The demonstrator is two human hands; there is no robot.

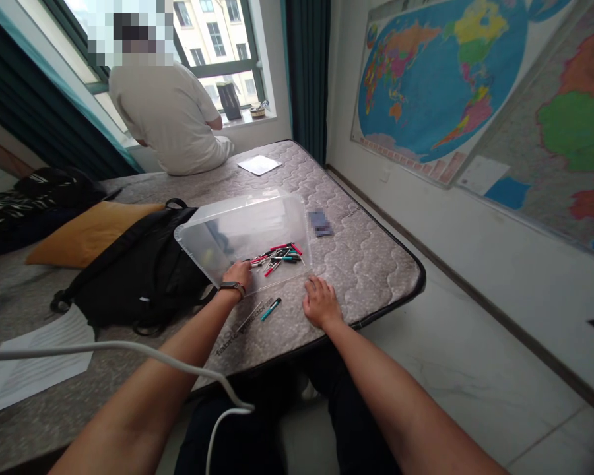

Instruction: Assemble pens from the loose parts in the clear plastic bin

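A clear plastic bin [247,224] lies on its side on the mattress, its open side toward me. Inside, on the lower wall, is a loose heap of pens [283,256], with red, black and teal parts and thin refills among them. My left hand [238,276], a dark band on its wrist, reaches into the bin with fingers curled at the heap's left end; what they grip is hidden. My right hand [321,302] rests on the mattress by the bin's front right corner, holding nothing. Between my hands lie a teal pen [271,309] and a thin refill [250,316].
Left of the bin are a black backpack [143,277], a yellow cushion [96,227] and printed paper [44,363]. A blurred blue item [320,223] and a white sheet [259,164] lie beyond. A white cable [178,359] crosses before me. Another person [165,112] sits by the window.
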